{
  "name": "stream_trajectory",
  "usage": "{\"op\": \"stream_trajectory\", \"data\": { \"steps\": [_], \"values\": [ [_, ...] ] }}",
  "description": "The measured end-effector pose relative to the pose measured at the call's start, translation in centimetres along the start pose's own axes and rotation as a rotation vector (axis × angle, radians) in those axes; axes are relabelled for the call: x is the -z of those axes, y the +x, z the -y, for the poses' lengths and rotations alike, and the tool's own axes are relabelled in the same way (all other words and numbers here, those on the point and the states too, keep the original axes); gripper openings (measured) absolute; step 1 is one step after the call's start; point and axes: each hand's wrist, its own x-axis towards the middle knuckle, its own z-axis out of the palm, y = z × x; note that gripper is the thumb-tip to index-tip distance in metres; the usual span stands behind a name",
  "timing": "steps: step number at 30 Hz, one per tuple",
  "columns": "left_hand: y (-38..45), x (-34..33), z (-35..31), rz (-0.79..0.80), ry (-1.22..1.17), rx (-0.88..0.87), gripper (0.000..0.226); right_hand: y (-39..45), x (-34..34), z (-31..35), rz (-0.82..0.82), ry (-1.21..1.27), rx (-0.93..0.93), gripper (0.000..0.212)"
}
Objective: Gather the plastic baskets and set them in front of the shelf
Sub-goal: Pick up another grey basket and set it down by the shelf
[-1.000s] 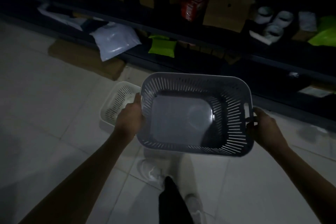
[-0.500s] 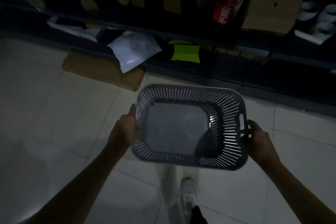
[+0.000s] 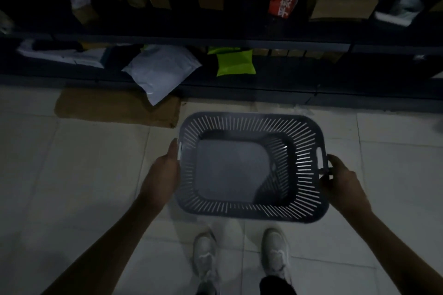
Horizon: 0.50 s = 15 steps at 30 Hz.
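Head view looks down on a dark shelf (image 3: 239, 42) along the far side, crowded with boxes and parcels, above a pale tiled floor (image 3: 72, 175). One grey slotted basket (image 3: 251, 167), empty, sits between two hands just short of the shelf. Left hand (image 3: 164, 175) presses its left end; right hand (image 3: 340, 182) has its grip closed on the right handle. Two shoes (image 3: 275, 251) stand nearest.

**Basket now square to shelf**

Grey basket (image 3: 251, 167) went from tilted to level and sits lower, nearer the shelf (image 3: 239, 90) base. White basket out of view. Both shoes (image 3: 239, 261) now visible, side by side.
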Motion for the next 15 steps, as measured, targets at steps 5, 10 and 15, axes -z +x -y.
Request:
{"op": "stream_trajectory", "data": {
  "steps": [5,10,15],
  "values": [
    [1.8,-0.5,1.0,0.015,-0.007,-0.010,0.062,-0.3,-1.2,-0.3,-0.044,0.027,0.018,0.057],
    [2.6,-1.5,1.4,0.004,-0.007,0.008,0.065,-0.4,-1.8,-0.9,-0.052,0.004,0.051,0.063],
    [2.2,-1.8,1.2,-0.009,-0.011,0.017,0.068,-0.4,-2.8,-1.5,-0.050,0.011,0.081,0.075]
  ]
}}
